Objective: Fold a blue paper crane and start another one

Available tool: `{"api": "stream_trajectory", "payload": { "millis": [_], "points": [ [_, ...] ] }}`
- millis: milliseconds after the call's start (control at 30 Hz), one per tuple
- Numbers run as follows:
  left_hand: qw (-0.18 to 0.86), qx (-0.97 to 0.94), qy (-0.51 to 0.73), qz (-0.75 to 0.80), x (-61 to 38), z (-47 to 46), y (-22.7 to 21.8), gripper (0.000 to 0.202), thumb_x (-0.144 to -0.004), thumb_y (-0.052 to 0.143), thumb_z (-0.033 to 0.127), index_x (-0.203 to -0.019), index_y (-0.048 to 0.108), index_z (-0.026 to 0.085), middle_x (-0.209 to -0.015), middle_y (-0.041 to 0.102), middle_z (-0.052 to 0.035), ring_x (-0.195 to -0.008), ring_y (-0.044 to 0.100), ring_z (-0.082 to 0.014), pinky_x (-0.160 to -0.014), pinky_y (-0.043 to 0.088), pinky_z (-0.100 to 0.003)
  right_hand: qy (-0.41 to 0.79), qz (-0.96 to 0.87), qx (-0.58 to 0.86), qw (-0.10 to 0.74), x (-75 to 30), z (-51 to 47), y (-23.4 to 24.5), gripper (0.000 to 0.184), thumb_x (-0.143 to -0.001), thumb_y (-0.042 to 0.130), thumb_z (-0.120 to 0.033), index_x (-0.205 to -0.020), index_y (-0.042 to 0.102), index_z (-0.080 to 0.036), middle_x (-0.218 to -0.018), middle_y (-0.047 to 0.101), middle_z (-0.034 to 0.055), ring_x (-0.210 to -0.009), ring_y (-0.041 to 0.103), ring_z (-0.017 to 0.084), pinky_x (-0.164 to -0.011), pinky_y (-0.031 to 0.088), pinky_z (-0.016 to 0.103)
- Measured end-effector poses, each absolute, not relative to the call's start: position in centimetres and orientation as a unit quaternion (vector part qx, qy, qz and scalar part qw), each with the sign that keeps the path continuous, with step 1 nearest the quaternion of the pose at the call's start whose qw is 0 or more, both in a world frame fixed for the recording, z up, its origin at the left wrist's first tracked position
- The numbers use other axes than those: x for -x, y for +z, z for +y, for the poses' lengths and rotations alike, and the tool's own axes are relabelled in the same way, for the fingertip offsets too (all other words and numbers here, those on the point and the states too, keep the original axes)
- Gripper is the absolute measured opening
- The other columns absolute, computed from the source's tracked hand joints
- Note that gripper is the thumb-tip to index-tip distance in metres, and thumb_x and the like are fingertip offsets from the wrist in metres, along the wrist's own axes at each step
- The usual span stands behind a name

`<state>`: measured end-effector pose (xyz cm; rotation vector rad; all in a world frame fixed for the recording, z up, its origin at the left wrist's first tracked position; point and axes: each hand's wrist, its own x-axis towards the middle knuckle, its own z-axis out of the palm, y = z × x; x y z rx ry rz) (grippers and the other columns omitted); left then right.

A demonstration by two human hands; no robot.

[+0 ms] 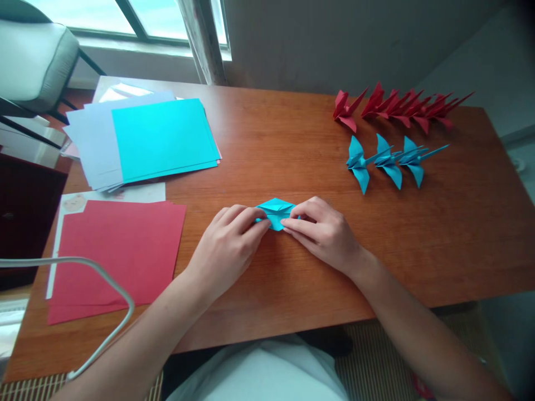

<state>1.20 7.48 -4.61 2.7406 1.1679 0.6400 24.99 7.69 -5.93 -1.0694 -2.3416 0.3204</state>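
Spanning most of the view: wooden table (418, 234). Red sheets (117, 256) lie at its near-left corner. Pale sheets (90, 145) w/ a blue sheet (163, 136) on top sit behind them, toward the window. Far right: row of red cranes (401, 106), w/ 3 blue cranes (388, 161) just in front. Centre, near front edge: left hand (228, 245) & right hand (324, 231), both pinching a folded blue paper (276, 211) that lies on the table btwn them. Left fingers are at its left end, right fingertips at its right end.
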Motion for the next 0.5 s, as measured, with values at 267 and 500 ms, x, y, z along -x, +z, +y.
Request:
{"api": "stream_trajectory", "payload": {
  "millis": [267,500],
  "points": [
    [0.111,-0.874,0.239,0.408,-1.8,7.5,-4.9,0.010,-0.096,0.059,0.019,-0.099,0.068,0.019,-0.103,0.070,-0.0051,-0.088,0.061,-0.0196,-0.083,0.050,-0.035,0.171,-0.847,0.412,0.288,-24.6,7.9,-5.7,0.008,-0.092,0.065,-0.018,-0.092,0.072,-0.023,-0.093,0.068,0.0051,-0.087,0.059,0.020,-0.079,0.052,0.035],
    [0.158,-0.847,0.264,0.435,-2.2,7.5,-5.1,0.010,-0.095,0.059,0.019,-0.098,0.069,0.019,-0.103,0.069,-0.0059,-0.089,0.062,-0.0194,-0.082,0.051,-0.033,0.207,-0.808,0.469,0.290,-23.7,7.6,-5.1,0.008,-0.091,0.064,-0.016,-0.088,0.070,-0.022,-0.091,0.066,0.0043,-0.087,0.058,0.020,-0.080,0.050,0.035]
  ]
}}
